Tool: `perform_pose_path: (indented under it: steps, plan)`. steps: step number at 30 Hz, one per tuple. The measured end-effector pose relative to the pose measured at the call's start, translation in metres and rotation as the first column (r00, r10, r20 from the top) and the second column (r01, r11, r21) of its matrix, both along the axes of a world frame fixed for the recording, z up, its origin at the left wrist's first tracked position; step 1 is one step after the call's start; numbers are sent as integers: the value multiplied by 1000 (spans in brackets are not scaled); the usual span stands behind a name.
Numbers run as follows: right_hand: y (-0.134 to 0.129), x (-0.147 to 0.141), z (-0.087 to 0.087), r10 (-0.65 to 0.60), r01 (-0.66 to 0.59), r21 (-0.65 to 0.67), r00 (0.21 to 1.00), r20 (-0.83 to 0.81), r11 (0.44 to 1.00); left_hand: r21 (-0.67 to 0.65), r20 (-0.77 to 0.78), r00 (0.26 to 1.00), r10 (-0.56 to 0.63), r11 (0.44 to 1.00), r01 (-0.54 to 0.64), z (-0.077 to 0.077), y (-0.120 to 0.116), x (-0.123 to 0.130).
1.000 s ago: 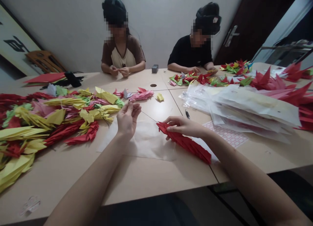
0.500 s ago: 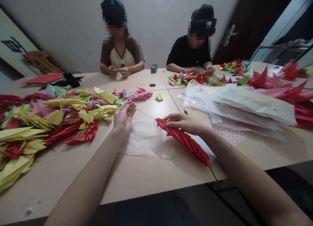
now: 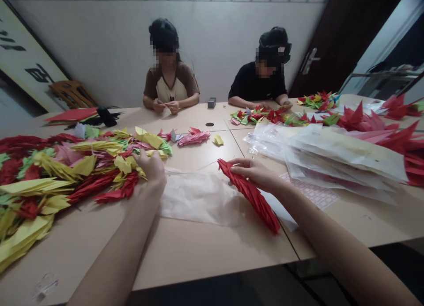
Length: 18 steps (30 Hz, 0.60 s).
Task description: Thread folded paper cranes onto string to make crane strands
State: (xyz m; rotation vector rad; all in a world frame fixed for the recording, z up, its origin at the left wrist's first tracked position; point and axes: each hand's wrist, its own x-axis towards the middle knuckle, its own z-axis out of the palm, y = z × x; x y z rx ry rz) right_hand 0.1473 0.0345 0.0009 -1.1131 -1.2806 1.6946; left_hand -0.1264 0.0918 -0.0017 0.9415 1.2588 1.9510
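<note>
My right hand [image 3: 247,168] is closed round the upper end of a string of red origami pieces [image 3: 256,200], which slants down toward the table's front edge. A thin thread [image 3: 208,165] runs from its top end to the left and sags. Beneath lies a translucent white plastic bag [image 3: 195,198], flat on the table. My left hand [image 3: 153,171] is at the right edge of a pile of yellow, red, pink and green origami strings [image 3: 86,164]. Its fingers are smeared and partly hidden against the paper, so I cannot tell whether it holds anything.
A stack of translucent bags [image 3: 344,151] lies at the right, over a patterned sheet [image 3: 309,191]. Red and pink origami [image 3: 361,120] sits behind it. A yellow piece [image 3: 217,139] and a pink bundle [image 3: 194,137] lie mid-table. Two people [image 3: 170,83] work across the table.
My left hand has moved left and turned from palm-up beside the thread to the pile's edge. The thread has gone slack. My right hand keeps its hold. The view has tilted up.
</note>
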Motion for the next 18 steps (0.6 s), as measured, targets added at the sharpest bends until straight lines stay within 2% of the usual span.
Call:
perform_pose_path:
  steps: [2, 3, 4, 5, 6, 7, 9, 11, 13, 14, 15, 16, 18]
  plan:
    - [1, -2, 0, -124, 124, 49, 992, 11, 991, 79, -89, 986, 139, 988, -132, 8, -13, 15]
    - [2, -3, 0, -176, 175, 69, 984, 8, 982, 123, -237, 956, 172, 982, -146, 12, -21, 25]
    - [2, -4, -1, -218, 218, 83, 976, -1, 972, 170, -351, 925, 145, 981, -89, 13, -29, 34]
    - [3, -6, -3, -256, 256, 94, 967, -16, 962, 177, -415, 908, 48, 984, 29, 13, -36, 44]
    - [3, -7, -4, -290, 292, 103, 956, -34, 951, 121, -456, 881, -123, 973, 198, 12, -44, 54]
    - [3, -8, -6, -320, 324, 114, 946, -53, 939, 14, -460, 830, -317, 931, 364, 9, -52, 63]
    - [2, -11, -9, -366, 376, 153, 926, -94, 914, -166, -357, 716, -600, 795, 583, -1, -65, 80]
    - [1, -14, -10, -418, 441, 198, 896, -148, 875, -283, -118, 576, -809, 583, 761, -9, -76, 93]
    - [0, -16, -11, -463, 504, 245, 862, -208, 828, -334, 90, 418, -904, 368, 868, -13, -84, 100]
    - [-1, -17, -11, -474, 526, 266, 848, -237, 808, -340, 153, 350, -924, 283, 897, -13, -87, 102]
    - [-1, -18, -11, -477, 541, 286, 838, -265, 791, -339, 184, 299, -937, 225, 913, -12, -89, 103]
    - [-1, -18, -10, -475, 550, 300, 831, -289, 780, -336, 194, 266, -944, 191, 922, -9, -91, 103]
    - [-2, -18, -9, -466, 558, 310, 823, -325, 770, -323, 183, 254, -950, 186, 928, -4, -92, 101]
